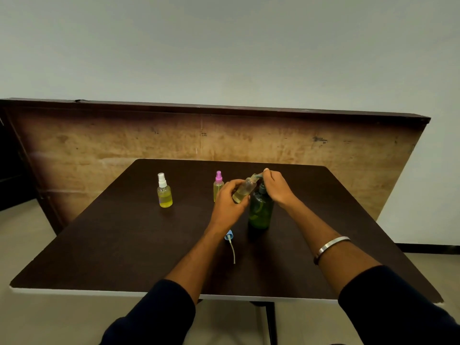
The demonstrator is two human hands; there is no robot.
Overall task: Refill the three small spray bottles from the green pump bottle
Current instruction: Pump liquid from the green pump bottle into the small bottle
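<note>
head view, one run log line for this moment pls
step: filling | left hand: tilted uncapped bottle | right hand: green pump bottle nozzle | blue cap: on table

Both arms reach forward from the near edge, dark sleeves pushed up to the forearms, the right wrist ringed by a metal bangle. The left hand is raised with fingers curled in a grip, thumb on top. The right hand is held just beside it, palm down, fingertips pinching at the far side

Green pump bottle upright; uncapped spray bottle tilted at its spout; blue sprayer cap lying loose; white-capped bottle and pink-capped bottle upright, part-filled yellow.
</note>
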